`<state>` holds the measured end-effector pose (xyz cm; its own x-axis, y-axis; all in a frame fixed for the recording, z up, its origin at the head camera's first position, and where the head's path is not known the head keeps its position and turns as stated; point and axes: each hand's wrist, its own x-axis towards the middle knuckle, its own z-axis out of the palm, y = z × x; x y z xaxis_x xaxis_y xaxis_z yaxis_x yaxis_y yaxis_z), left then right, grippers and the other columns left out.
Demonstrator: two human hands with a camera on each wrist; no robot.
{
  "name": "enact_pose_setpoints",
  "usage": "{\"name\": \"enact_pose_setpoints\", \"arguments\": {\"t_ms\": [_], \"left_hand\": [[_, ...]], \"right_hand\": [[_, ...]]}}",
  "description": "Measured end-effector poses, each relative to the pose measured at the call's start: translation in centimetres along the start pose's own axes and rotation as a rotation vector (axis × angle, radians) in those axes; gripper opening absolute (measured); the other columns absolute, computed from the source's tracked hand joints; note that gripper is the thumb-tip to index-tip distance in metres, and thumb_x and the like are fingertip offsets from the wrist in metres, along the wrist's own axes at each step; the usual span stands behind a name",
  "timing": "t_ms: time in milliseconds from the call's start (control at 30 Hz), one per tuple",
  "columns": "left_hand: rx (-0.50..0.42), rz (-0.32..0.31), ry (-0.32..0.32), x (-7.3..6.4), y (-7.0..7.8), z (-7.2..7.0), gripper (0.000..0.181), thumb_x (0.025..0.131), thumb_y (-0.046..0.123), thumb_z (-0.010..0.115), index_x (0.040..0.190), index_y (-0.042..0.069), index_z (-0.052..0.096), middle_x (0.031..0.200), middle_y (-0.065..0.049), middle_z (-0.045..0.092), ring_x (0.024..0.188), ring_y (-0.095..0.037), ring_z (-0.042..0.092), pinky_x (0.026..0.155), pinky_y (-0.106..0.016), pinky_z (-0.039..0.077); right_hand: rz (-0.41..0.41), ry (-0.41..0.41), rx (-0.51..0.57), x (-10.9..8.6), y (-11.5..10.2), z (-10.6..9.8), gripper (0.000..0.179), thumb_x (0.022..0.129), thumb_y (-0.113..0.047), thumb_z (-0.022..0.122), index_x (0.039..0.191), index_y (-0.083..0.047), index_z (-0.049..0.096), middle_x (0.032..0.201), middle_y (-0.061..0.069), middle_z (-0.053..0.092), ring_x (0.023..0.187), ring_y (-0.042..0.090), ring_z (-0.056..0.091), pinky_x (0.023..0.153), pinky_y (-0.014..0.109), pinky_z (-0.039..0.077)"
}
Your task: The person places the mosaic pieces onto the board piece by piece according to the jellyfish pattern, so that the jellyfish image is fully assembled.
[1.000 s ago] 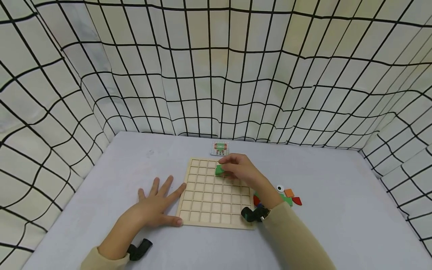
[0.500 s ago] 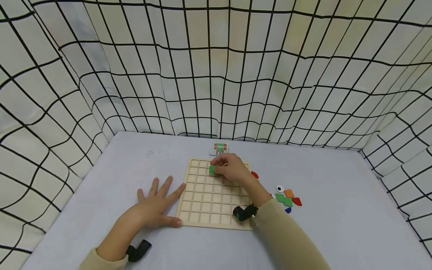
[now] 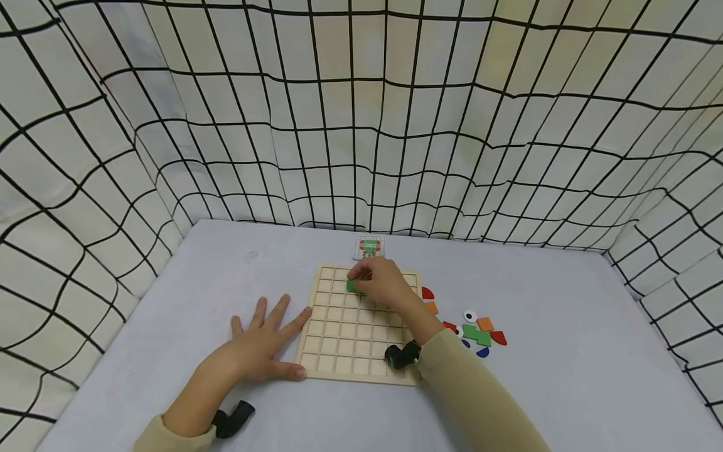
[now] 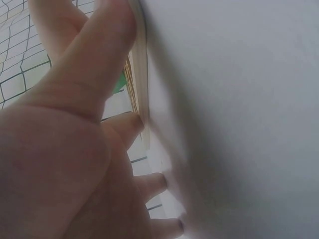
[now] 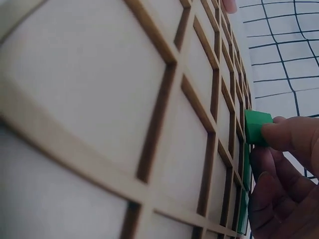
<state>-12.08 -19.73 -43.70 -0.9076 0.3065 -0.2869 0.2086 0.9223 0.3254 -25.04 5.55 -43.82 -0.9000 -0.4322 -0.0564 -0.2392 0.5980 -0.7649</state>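
A wooden grid board (image 3: pixel 344 345) lies on the table. Over one of its upper rows, my right hand (image 3: pixel 384 285) pinches a green square tile (image 5: pixel 256 127) between thumb and fingers. The tile stands tilted against the grid in the right wrist view; whether it sits in a cell, I cannot tell. Below it, more green (image 5: pixel 243 214) shows in the grid cells, partly behind the fingers. My left hand (image 3: pixel 254 351) rests with spread fingers at the board's left side, index finger and thumb touching its edge. The left wrist view shows the thumb (image 4: pixel 94 55) against that edge.
A small card (image 3: pixel 369 247) with a printed figure lies behind the board. Loose pieces lie to its right: a red one (image 3: pixel 427 293), an orange square (image 3: pixel 485 324), green squares (image 3: pixel 483 338), an eye disc (image 3: pixel 470 316) and a blue one (image 3: pixel 482 353). Netting (image 3: pixel 361 144) surrounds the table.
My right hand has moved left across the upper rows with the green tile, uncovering loose pieces right of the board. My left hand has stayed in place.
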Motion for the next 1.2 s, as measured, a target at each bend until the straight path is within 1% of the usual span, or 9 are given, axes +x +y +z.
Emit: {"name": "enact_pose_setpoints", "arguments": {"t_ms": [167, 367, 500, 700, 833, 933, 1067, 1200], "left_hand": [[-0.004, 0.003, 0.002, -0.1, 0.1, 0.0, 0.112, 0.067, 0.075, 0.07, 0.159, 0.029, 0.025, 0.166, -0.024, 0.004, 0.144, -0.061, -0.005, 0.095, -0.088, -0.002], [0.001, 0.006, 0.003, 0.0, 0.2, -0.1, 0.112, 0.068, 0.075, 0.07, 0.159, 0.029, 0.025, 0.165, -0.024, 0.005, 0.144, -0.062, -0.004, 0.095, -0.088, -0.001], [0.004, 0.0, -0.002, 0.0, 0.3, -0.2, 0.112, 0.068, 0.074, 0.07, 0.159, 0.028, 0.026, 0.165, -0.025, 0.005, 0.144, -0.062, -0.004, 0.095, -0.088, -0.001], [0.009, -0.005, -0.002, 0.0, 0.5, -0.3, 0.112, 0.067, 0.074, 0.071, 0.159, 0.027, 0.026, 0.165, -0.025, 0.006, 0.144, -0.062, -0.003, 0.095, -0.088, -0.001], [0.003, -0.005, -0.002, 0.0, 0.4, -0.2, 0.112, 0.067, 0.074, 0.071, 0.159, 0.028, 0.026, 0.165, -0.025, 0.006, 0.144, -0.062, -0.004, 0.095, -0.088, -0.001], [0.002, 0.005, 0.001, 0.0, 0.3, -0.2, 0.111, 0.068, 0.074, 0.07, 0.159, 0.028, 0.026, 0.165, -0.025, 0.006, 0.144, -0.062, -0.003, 0.095, -0.089, -0.001], [0.007, 0.02, 0.007, 0.0, 0.2, -0.1, 0.11, 0.069, 0.074, 0.069, 0.159, 0.028, 0.026, 0.165, -0.025, 0.006, 0.144, -0.062, -0.002, 0.094, -0.089, 0.001], [0.003, 0.023, 0.013, -0.2, 0.3, -0.2, 0.11, 0.07, 0.074, 0.07, 0.159, 0.028, 0.026, 0.165, -0.025, 0.007, 0.144, -0.062, -0.002, 0.094, -0.089, 0.001]], "right_hand": [[-0.008, -0.002, -0.075, 0.0, -0.2, 0.1, 0.013, 0.093, -0.011, 0.068, 0.103, -0.016, 0.074, 0.096, -0.004, 0.067, 0.089, 0.013, 0.061, 0.077, 0.031, 0.051], [-0.007, 0.001, -0.164, 0.0, -0.3, 0.2, 0.016, 0.094, -0.011, 0.067, 0.107, -0.017, 0.075, 0.103, -0.001, 0.066, 0.094, 0.016, 0.059, 0.082, 0.032, 0.05], [-0.007, -0.005, -0.186, 0.0, -0.3, 0.2, 0.018, 0.094, -0.011, 0.067, 0.109, -0.016, 0.075, 0.107, 0.001, 0.066, 0.097, 0.016, 0.059, 0.085, 0.033, 0.05], [-0.008, -0.019, -0.201, 0.2, -0.3, 0.2, 0.019, 0.095, -0.011, 0.067, 0.111, -0.016, 0.075, 0.106, 0.0, 0.066, 0.094, 0.015, 0.059, 0.084, 0.031, 0.05], [-0.006, -0.019, -0.181, 0.1, -0.2, 0.2, 0.018, 0.094, -0.012, 0.067, 0.11, -0.017, 0.075, 0.101, -0.003, 0.066, 0.09, 0.014, 0.058, 0.08, 0.03, 0.05], [-0.016, -0.014, -0.144, -0.3, 0.0, -0.2, 0.018, 0.093, -0.012, 0.067, 0.108, -0.018, 0.075, 0.096, -0.004, 0.066, 0.087, 0.014, 0.058, 0.078, 0.031, 0.05], [-0.028, -0.021, -0.084, -1.3, 0.3, -1.1, 0.018, 0.093, -0.012, 0.066, 0.107, -0.017, 0.075, 0.093, -0.004, 0.065, 0.086, 0.014, 0.059, 0.077, 0.031, 0.05], [-0.028, 0.009, -0.015, -2.6, 1.0, -2.1, 0.018, 0.093, -0.013, 0.066, 0.108, -0.016, 0.075, 0.091, -0.003, 0.065, 0.083, 0.015, 0.061, 0.074, 0.033, 0.051]]}}
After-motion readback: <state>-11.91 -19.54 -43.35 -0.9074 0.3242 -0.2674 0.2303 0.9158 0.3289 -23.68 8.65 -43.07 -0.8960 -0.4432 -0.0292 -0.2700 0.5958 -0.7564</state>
